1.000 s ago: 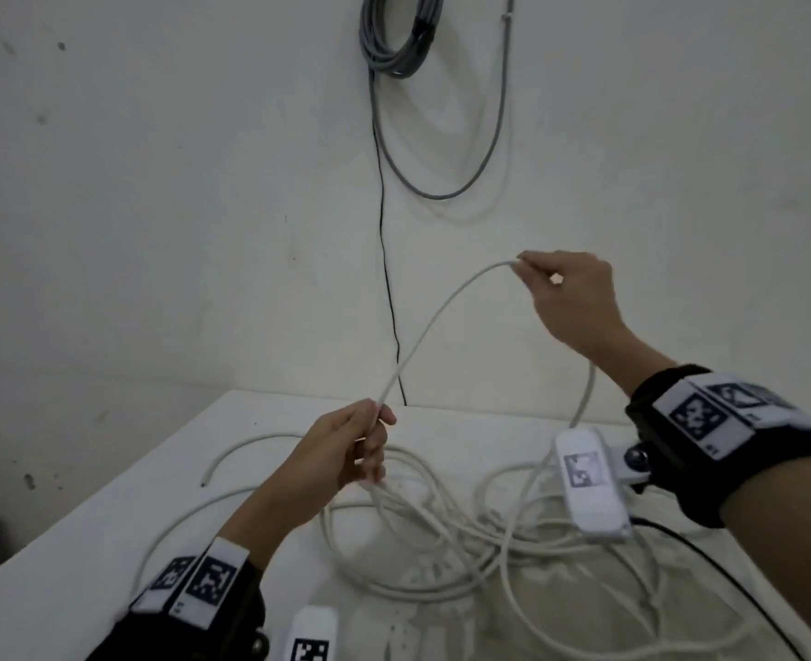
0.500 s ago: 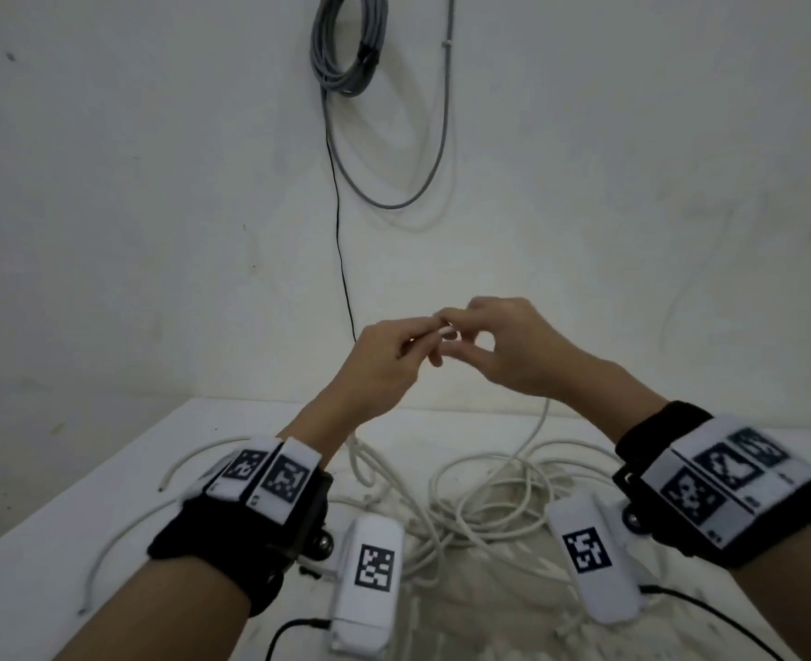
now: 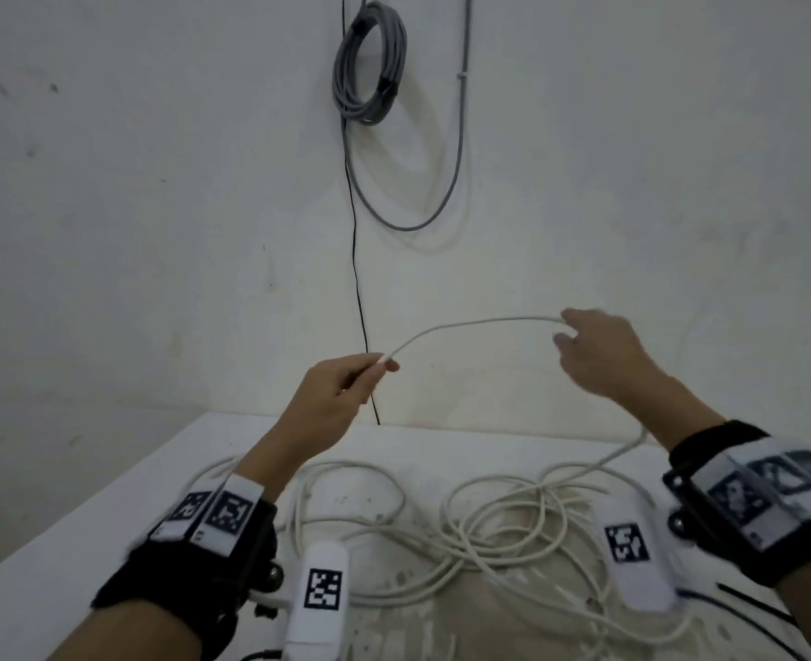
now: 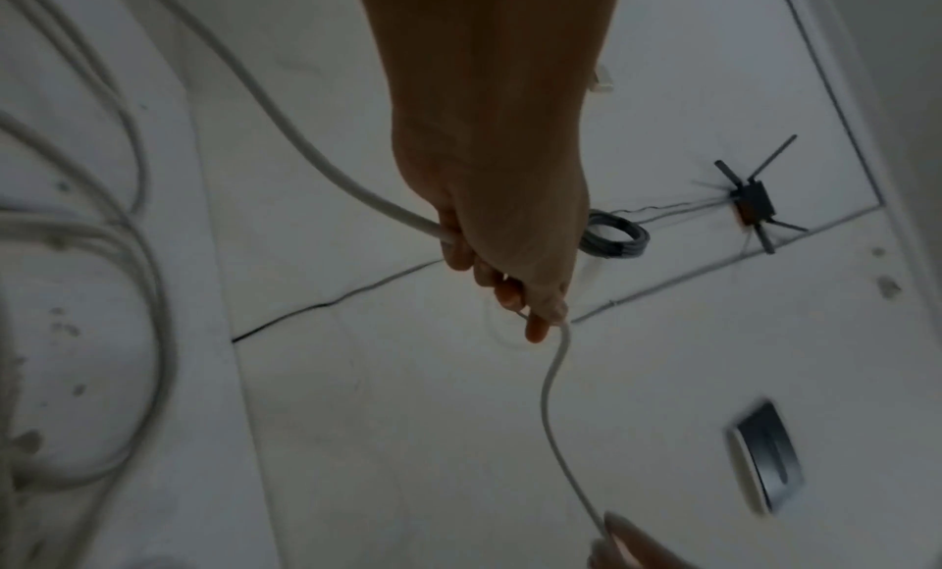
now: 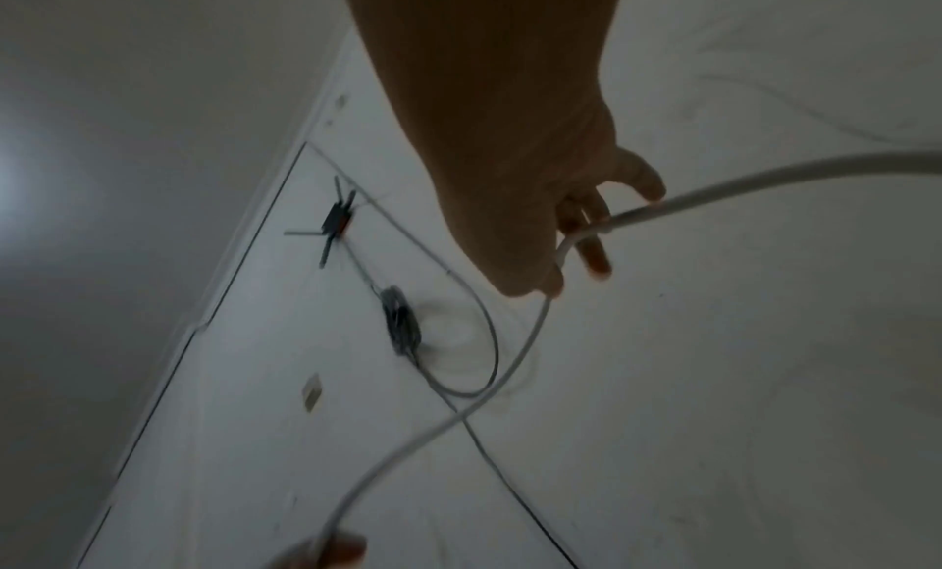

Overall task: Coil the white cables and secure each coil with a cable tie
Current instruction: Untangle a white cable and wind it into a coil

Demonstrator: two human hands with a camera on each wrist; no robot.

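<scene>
Left hand: left hand [image 3: 334,391] is raised above the counter [image 3: 50,555] with fingers curled around the white cable [image 3: 479,323], pinching it near thumb and fingertip; the left wrist view shows the cable entering the fist and leaving past the fingertips. It appears to act as the fixed anchor where loops will gather.
Cable span: one length of the white cable arcs through the air between the two hands, slightly slack, likely a measured stretch for the next loop.
Right hand: right hand [image 3: 603,355] is held higher and further right, fingers loosely curled with the cable running between thumb and fingers. The light hold probably lets the cable slide as it is drawn out.
Cable pile: the rest of the white cables [image 3: 503,522] lie in loose, tangled loops on the counter below both hands; one strand rises from them up to the right hand.
Wall behind: a grey cable coil [image 3: 370,64] hangs on the wall, bound with a dark tie.
Progress: coiling seems barely begun; no tied white coil is visible.
</scene>
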